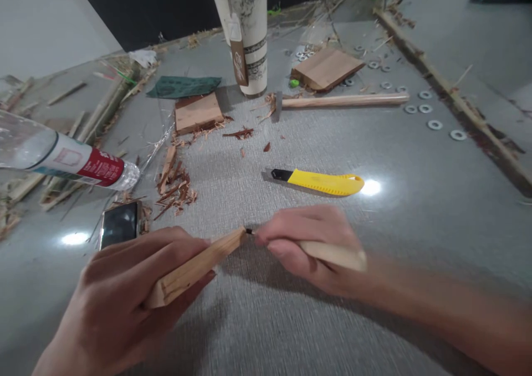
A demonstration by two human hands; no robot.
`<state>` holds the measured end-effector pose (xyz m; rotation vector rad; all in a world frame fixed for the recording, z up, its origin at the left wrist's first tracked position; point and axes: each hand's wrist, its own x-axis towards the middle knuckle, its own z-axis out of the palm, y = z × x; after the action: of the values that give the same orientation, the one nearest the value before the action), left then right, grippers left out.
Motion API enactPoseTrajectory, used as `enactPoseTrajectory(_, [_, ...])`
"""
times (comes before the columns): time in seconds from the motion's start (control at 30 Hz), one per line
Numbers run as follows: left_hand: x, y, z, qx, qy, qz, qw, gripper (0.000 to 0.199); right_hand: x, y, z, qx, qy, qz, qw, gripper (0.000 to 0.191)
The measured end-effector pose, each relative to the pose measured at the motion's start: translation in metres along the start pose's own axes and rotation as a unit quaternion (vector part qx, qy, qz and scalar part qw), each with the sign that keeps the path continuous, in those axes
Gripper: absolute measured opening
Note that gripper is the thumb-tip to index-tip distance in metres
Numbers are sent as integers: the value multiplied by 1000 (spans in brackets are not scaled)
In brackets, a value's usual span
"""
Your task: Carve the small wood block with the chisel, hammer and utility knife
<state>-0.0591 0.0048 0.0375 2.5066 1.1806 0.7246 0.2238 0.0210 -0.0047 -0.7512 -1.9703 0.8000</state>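
My left hand (120, 293) is closed around a small wooden block (201, 265), which slants up and away to the right. A slim hand tool with a pale wooden handle (332, 254) is gripped in my right hand (307, 246). Its small dark tip (249, 231) meets the far end of the block; the rest of its shaft is hidden by my fingers. Slight motion blur covers my right hand. Just beyond the hands lies a yellow utility knife (324, 182), its black end pointing left.
A paper cup (255, 44) stands at the back. Nearby are wooden pieces (199, 113), green sandpaper (183, 86), a wooden-handled tool (344, 100) and several washers (435, 124). Left lie a plastic bottle (75, 157), a phone-like device (119, 223) and wood shavings (177, 188).
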Motion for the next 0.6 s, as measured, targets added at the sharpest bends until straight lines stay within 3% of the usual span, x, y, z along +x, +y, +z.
enactPoseTrajectory(0.1, [-2, -1, 1, 16, 0, 12, 1000, 12, 1, -1, -2, 27, 36, 33, 998, 30])
enactPoseTrajectory(0.27, [-3, 0, -1, -20, -6, -19, 1000, 12, 3, -12, -15, 29, 40, 87, 995, 30])
enactPoseTrajectory(0.47, [9, 2, -4, -39, 4, -24, 999, 15, -6, 13, 22, 109, -40, 75, 990, 26])
enactPoseTrajectory(0.6, [11, -3, -5, -51, 10, -3, 999, 9, -11, 17, 24, 139, -16, 71, 988, 25])
